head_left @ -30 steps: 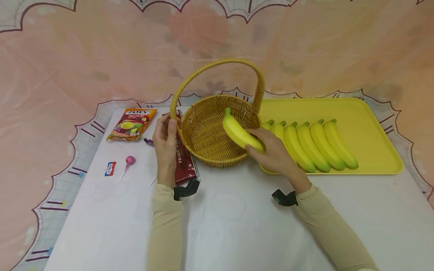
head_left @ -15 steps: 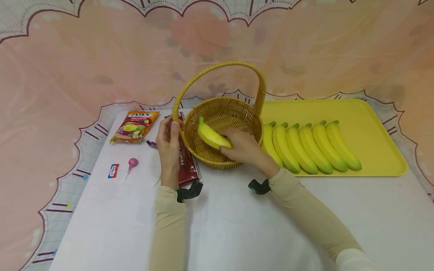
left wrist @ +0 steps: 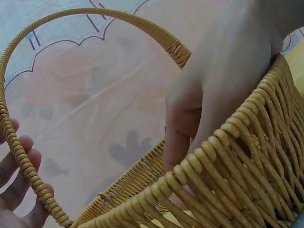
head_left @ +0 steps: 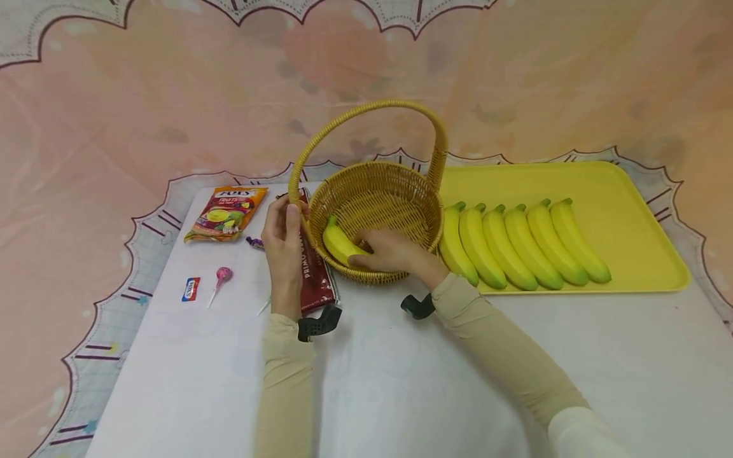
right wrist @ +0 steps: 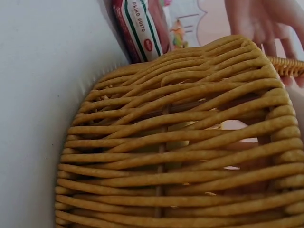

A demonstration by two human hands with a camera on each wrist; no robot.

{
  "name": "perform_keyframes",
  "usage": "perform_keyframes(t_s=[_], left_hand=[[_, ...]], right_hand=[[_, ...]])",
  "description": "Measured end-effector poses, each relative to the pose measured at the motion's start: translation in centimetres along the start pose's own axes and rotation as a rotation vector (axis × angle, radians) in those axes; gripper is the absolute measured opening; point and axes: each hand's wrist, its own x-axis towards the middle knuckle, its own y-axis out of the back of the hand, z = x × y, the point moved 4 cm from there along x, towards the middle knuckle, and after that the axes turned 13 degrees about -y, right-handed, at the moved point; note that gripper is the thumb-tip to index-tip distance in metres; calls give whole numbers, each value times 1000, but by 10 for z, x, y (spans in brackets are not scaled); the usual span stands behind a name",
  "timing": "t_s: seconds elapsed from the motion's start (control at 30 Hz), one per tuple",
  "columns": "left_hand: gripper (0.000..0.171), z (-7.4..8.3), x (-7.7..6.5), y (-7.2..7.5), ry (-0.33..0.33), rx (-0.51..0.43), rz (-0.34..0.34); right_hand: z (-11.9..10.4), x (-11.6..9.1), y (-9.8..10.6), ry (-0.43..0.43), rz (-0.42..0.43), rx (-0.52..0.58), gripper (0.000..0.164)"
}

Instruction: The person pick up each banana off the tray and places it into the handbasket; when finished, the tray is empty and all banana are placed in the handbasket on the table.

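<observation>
A yellow wicker basket (head_left: pixel 401 207) with a tall arched handle stands mid-table at the back. My left hand (head_left: pixel 283 248) holds it at the handle's left base, thumb in front and fingers behind the handle. Inside the basket, my right hand (head_left: pixel 395 251) grips a yellow banana (head_left: pixel 339 243) with a green tip, low against the left wall. From the left wrist view, the right hand (left wrist: pixel 223 71) reaches down over the woven rim (left wrist: pixel 209 152), which hides its fingertips. Basket weave (right wrist: pixel 180 180) fills the right wrist view, covering most of the right hand.
Right of the basket lies a yellow tray (head_left: pixel 641 248) with several bananas (head_left: pixel 518 248) in a row. A dark red spaghetti packet (head_left: pixel 317 289) lies partly under the basket. Leftward are a candy bag (head_left: pixel 226 213), a lollipop (head_left: pixel 224 274), and a small wrapped candy (head_left: pixel 191 289).
My right hand has carried the banana leftward and down, from over the basket's right side into its left part. The left hand has stayed at the handle.
</observation>
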Motion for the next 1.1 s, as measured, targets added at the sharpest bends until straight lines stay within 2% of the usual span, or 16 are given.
perform_keyframes(t_s=[0.07, 0.13, 0.27, 0.37, 0.53, 0.6, 0.73, 0.97, 1.03, 1.1], left_hand=[[24, 0, 0, 0, 1, -1, 7], [24, 0, -1, -1, 2, -5, 8], [25, -2, -2, -4, 15, -1, 6], [25, -2, -2, -4, 21, 17, 7], [27, -1, -2, -2, 20, 23, 22], [27, -1, -4, -2, 28, 14, 24], [27, -2, -6, -4, 37, 0, 26], [27, -2, -6, -1, 23, -6, 25], [28, -2, -5, 0, 33, 4, 12], [28, -2, -5, 1, 41, 11, 8]], right_hand=[[1, -2, 0, 7, 6, 15, 51], [4, -7, 2, 2, 48, 22, 51], [18, -24, 12, -16, 217, 35, 45], [34, -40, 24, 10, 343, 89, 38], [76, -68, 43, 40, 504, 218, 34], [98, -80, 48, 9, 535, 261, 35], [146, -107, 63, -106, 561, 305, 39], [224, -148, 88, -311, 693, 361, 46], [242, -157, 89, -383, 696, 370, 49], [258, -162, 88, -441, 662, 367, 54]])
